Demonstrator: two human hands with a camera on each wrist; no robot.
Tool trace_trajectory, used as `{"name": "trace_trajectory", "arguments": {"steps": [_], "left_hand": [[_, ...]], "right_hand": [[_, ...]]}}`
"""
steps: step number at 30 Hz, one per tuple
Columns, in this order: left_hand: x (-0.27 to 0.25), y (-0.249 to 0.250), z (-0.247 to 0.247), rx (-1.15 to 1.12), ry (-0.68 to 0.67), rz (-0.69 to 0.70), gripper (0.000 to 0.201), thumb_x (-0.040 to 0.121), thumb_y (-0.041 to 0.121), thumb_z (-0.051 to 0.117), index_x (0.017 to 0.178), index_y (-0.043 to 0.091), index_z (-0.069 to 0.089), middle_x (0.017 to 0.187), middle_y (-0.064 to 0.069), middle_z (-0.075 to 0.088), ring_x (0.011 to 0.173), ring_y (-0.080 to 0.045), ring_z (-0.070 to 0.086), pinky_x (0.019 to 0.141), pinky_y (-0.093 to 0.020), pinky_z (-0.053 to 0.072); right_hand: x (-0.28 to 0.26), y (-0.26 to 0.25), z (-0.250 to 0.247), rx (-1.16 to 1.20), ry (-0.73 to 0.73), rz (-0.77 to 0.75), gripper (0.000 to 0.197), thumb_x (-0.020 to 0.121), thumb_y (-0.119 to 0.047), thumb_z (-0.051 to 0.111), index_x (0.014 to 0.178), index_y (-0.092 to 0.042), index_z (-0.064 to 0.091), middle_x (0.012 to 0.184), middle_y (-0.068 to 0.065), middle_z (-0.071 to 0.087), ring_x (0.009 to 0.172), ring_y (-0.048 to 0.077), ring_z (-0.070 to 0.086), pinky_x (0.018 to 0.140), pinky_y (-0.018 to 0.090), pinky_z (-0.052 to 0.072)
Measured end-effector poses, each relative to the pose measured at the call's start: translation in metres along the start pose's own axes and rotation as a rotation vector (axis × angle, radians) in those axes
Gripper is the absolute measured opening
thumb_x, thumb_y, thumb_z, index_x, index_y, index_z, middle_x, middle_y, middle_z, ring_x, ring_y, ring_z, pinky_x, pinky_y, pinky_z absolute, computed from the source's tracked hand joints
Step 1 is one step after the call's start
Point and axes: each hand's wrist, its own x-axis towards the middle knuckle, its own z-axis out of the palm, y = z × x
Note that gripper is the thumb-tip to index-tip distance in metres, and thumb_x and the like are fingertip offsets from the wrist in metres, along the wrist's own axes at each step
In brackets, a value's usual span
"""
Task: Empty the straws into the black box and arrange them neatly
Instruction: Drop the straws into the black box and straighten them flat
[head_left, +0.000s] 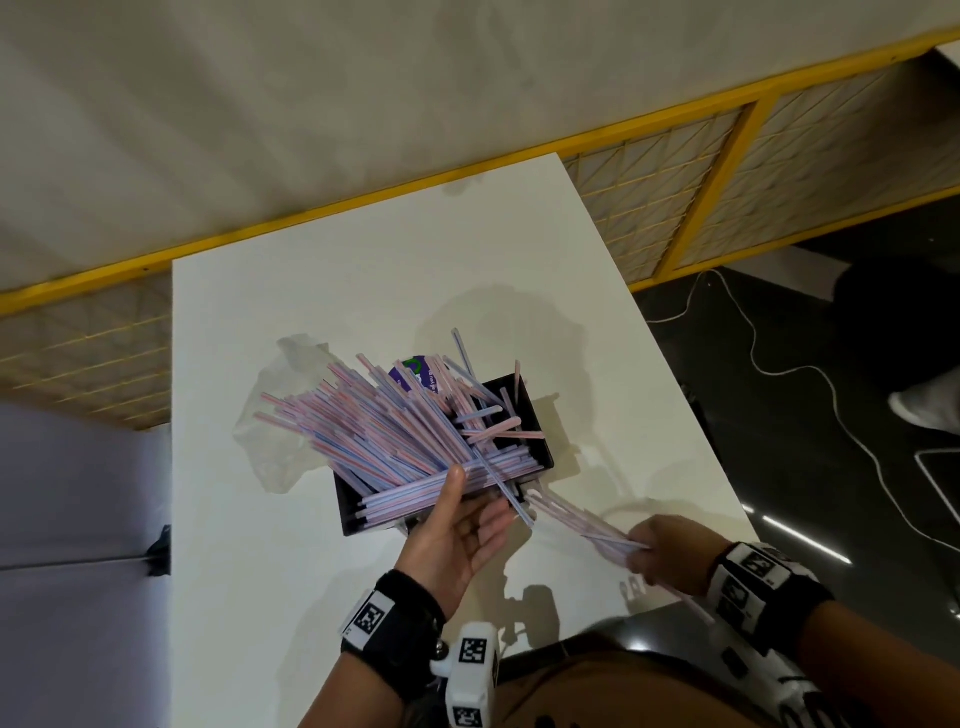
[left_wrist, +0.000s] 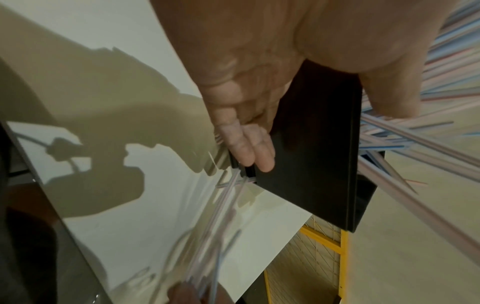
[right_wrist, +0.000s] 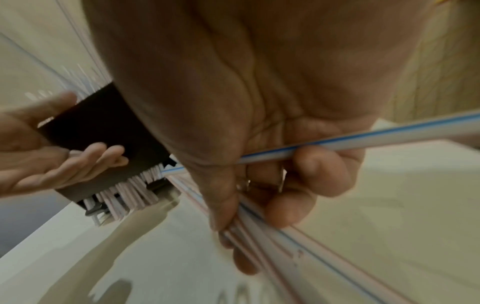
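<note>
A black box (head_left: 349, 512) stands mid-table, heaped with pink- and blue-striped straws (head_left: 384, 431) that fan out over its left rim and far end. My left hand (head_left: 462, 519) holds the box's near wall (left_wrist: 311, 154), thumb on top of the straws, fingers (left_wrist: 255, 152) against the outside. My right hand (head_left: 660, 551) grips a small bunch of straws (head_left: 582, 525) that runs from the box's near right corner out over the table. In the right wrist view its fingers curl round that bunch (right_wrist: 298, 236), and one blue-striped straw (right_wrist: 363, 137) crosses the palm.
A crumpled clear plastic bag (head_left: 275, 426) lies left of the box, a purple label (head_left: 415, 376) behind the straws. The white table (head_left: 363, 260) ends close on the right. A yellow-framed mesh fence (head_left: 727, 171) runs behind; a white cable (head_left: 779, 364) lies on the dark floor.
</note>
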Motion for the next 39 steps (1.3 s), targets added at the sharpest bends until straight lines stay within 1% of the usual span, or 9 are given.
{"name": "trace_trajectory", "arguments": {"steps": [7, 12, 17, 20, 23, 27, 30, 35, 39], "left_hand": [[-0.022, 0.011, -0.019, 0.263, 0.01, 0.09, 0.053, 0.085, 0.053, 0.072, 0.109, 0.006, 0.077, 0.11, -0.019, 0.076, 0.098, -0.028, 0.073, 0.086, -0.036, 0.056], [-0.047, 0.027, -0.042, 0.557, 0.036, 0.238, 0.028, 0.095, 0.031, 0.067, 0.1, 0.004, 0.075, 0.095, -0.014, 0.078, 0.085, -0.023, 0.07, 0.074, -0.029, 0.053], [-0.071, 0.046, -0.059, 0.689, 0.108, 0.491, 0.015, 0.1, 0.021, 0.063, 0.096, 0.014, 0.075, 0.091, -0.007, 0.076, 0.081, -0.016, 0.068, 0.068, -0.024, 0.05], [-0.075, 0.065, -0.064, 0.589, 0.179, 0.613, 0.016, 0.102, 0.016, 0.058, 0.104, 0.016, 0.074, 0.091, -0.002, 0.078, 0.08, -0.014, 0.07, 0.074, -0.03, 0.054], [-0.077, 0.085, -0.067, 0.381, 0.205, 0.695, 0.02, 0.103, 0.016, 0.057, 0.106, 0.013, 0.076, 0.098, -0.008, 0.078, 0.08, -0.017, 0.067, 0.084, -0.037, 0.056], [-0.074, 0.106, -0.066, -0.041, 0.094, 0.633, 0.044, 0.103, 0.047, 0.046, 0.115, 0.012, 0.071, 0.115, -0.016, 0.074, 0.106, -0.029, 0.071, 0.101, -0.045, 0.049], [-0.07, 0.115, -0.066, -0.215, 0.064, 0.636, 0.064, 0.098, 0.067, 0.038, 0.117, 0.013, 0.064, 0.118, -0.018, 0.07, 0.106, -0.03, 0.068, 0.106, -0.046, 0.046], [-0.062, 0.113, -0.06, -0.163, 0.085, 0.613, 0.061, 0.096, 0.061, 0.049, 0.13, 0.013, 0.064, 0.125, -0.017, 0.071, 0.121, -0.03, 0.066, 0.098, -0.043, 0.049], [-0.055, 0.107, -0.053, -0.061, 0.151, 0.661, 0.063, 0.079, 0.059, 0.07, 0.127, 0.018, 0.067, 0.114, -0.01, 0.072, 0.11, -0.024, 0.068, 0.097, -0.04, 0.051]], "right_hand": [[-0.054, 0.001, -0.072, -0.272, 0.092, -0.193, 0.015, 0.099, -0.04, 0.054, 0.088, -0.032, 0.06, 0.08, -0.015, 0.06, 0.074, -0.004, 0.053, 0.074, 0.019, 0.045], [-0.104, -0.048, -0.136, -0.335, 0.277, -0.372, 0.033, 0.096, -0.064, 0.038, 0.087, -0.039, 0.057, 0.074, -0.015, 0.059, 0.072, 0.003, 0.058, 0.064, 0.022, 0.047], [-0.119, -0.136, -0.166, -0.115, 0.324, -0.628, 0.022, 0.102, -0.051, 0.045, 0.089, -0.038, 0.057, 0.08, -0.014, 0.058, 0.076, 0.007, 0.055, 0.062, 0.02, 0.04], [-0.107, -0.187, -0.156, -0.035, 0.272, -0.769, 0.02, 0.103, -0.047, 0.049, 0.095, -0.031, 0.058, 0.084, -0.009, 0.06, 0.078, 0.01, 0.057, 0.067, 0.026, 0.043], [-0.084, -0.221, -0.134, 0.099, 0.248, -0.814, 0.023, 0.104, -0.042, 0.054, 0.084, -0.031, 0.051, 0.076, -0.006, 0.054, 0.067, 0.008, 0.052, 0.061, 0.023, 0.039], [-0.043, -0.235, -0.109, 0.046, 0.258, -0.746, 0.024, 0.105, -0.039, 0.054, 0.086, -0.025, 0.052, 0.074, -0.001, 0.054, 0.066, 0.015, 0.051, 0.063, 0.034, 0.041], [-0.02, -0.228, -0.098, -0.055, 0.259, -0.66, 0.024, 0.103, -0.038, 0.057, 0.083, -0.026, 0.051, 0.075, -0.004, 0.053, 0.067, 0.017, 0.053, 0.065, 0.038, 0.044], [-0.003, -0.217, -0.087, -0.115, 0.319, -0.6, 0.018, 0.101, -0.038, 0.057, 0.106, -0.021, 0.062, 0.091, -0.009, 0.049, 0.077, 0.01, 0.047, 0.071, 0.031, 0.037], [-0.004, -0.217, -0.085, -0.14, 0.331, -0.645, 0.019, 0.104, -0.03, 0.055, 0.105, -0.017, 0.068, 0.095, -0.001, 0.058, 0.086, 0.017, 0.053, 0.078, 0.035, 0.044]]}}
